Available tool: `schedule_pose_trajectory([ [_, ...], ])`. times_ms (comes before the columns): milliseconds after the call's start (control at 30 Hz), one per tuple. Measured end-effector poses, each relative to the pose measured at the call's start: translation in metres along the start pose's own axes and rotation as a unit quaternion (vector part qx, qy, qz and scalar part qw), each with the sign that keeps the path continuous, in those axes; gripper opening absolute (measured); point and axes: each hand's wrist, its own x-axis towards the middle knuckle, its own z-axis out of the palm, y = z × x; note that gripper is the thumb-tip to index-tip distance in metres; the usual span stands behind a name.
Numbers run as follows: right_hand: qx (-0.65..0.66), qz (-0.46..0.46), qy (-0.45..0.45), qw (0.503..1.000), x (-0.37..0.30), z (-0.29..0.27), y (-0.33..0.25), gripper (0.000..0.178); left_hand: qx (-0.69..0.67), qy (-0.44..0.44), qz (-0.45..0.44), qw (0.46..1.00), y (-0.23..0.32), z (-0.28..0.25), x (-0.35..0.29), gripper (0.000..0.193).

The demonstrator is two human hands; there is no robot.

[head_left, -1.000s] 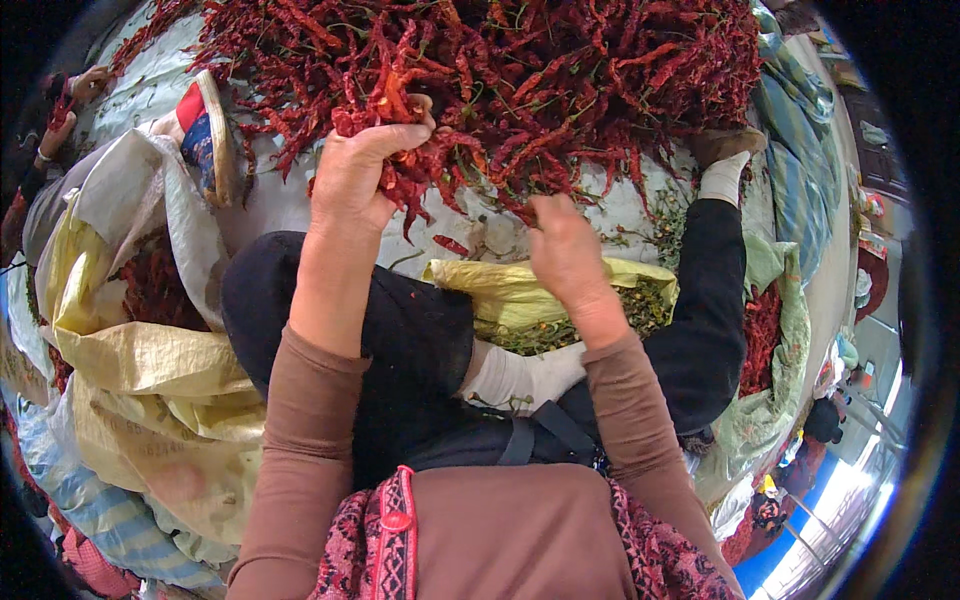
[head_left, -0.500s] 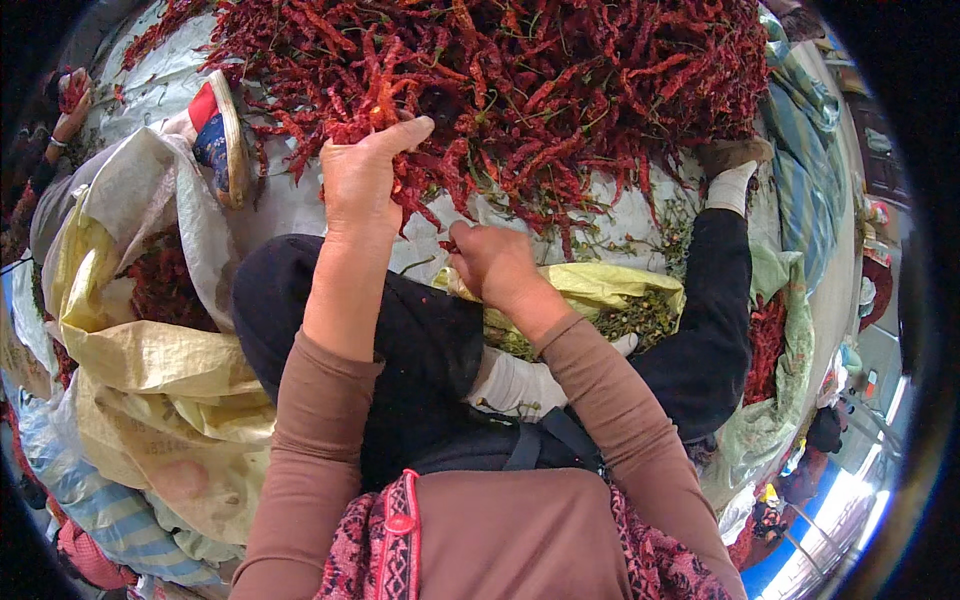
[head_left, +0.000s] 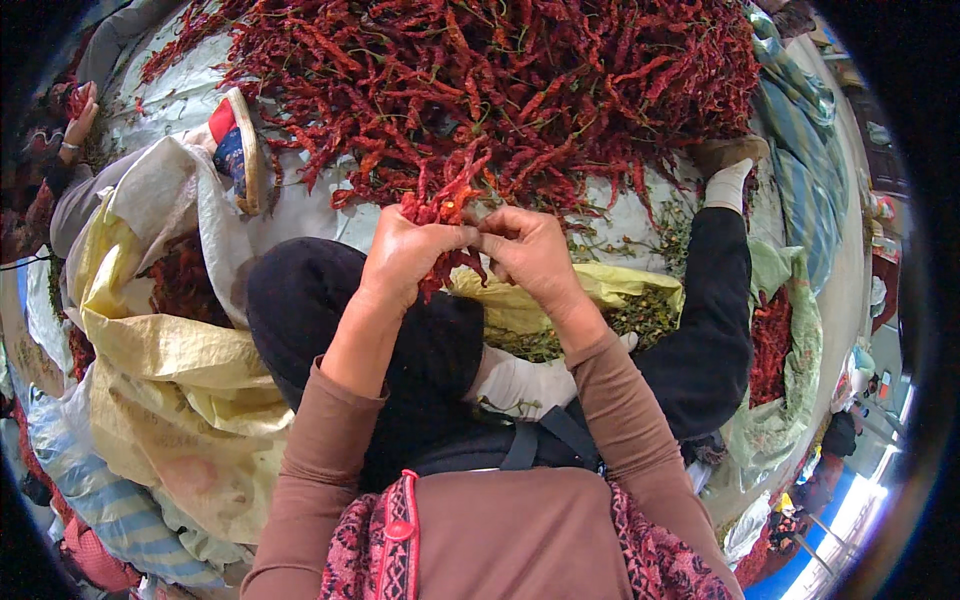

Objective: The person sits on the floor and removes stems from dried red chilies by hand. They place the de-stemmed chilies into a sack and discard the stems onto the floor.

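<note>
- Sleeves (head_left: 325, 430) of brown cloth come up from the lower edge, dark trousers (head_left: 300, 300) and a white sock (head_left: 520, 385) between and beyond them.
- Left hand (head_left: 405, 255) up now, fingers curled round a bunch of dried red chilies (head_left: 440, 208), thumb laid across; the bunch pokes out above and below the fist.
- And right hand (head_left: 535, 255), just beside it: fingers bent inward, tips at the left thumb (whether they pinch anything, I cannot tell).
- Just past the sock, a yellow sack (head_left: 590, 280) lies open with greenish stems (head_left: 650, 318) in it.
- Over on the left, a beige sack (head_left: 180, 355) gapes around more dark red chilies; on the right, a pale green sack (head_left: 800, 345) shows red too.
- Farther out, on a white sheet (head_left: 290, 215), the big chili heap (head_left: 500, 90) spreads across the top.
- Far left, another person's hand (head_left: 82, 122), beyond a shoe (head_left: 237, 155).
</note>
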Motion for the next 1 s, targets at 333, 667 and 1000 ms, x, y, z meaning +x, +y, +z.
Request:
schedule_pose_trajectory([
  [333,-0.286,-0.125,0.069,0.947,0.032,0.016,0.028,0.018,-0.141,0.153,0.075,0.975,-0.015,-0.013,-0.007,0.014],
  [667,-0.418,-0.176,0.067,0.889,0.017,0.004,0.028,0.019,-0.139,0.175,0.027,0.974,-0.023,-0.016,0.007,0.015],
  [1000,-0.274,-0.157,0.017,0.949,-0.028,-0.012,0.007,0.016,-0.119,0.036,-0.124,0.984,-0.019,-0.002,0.008,0.019],
])
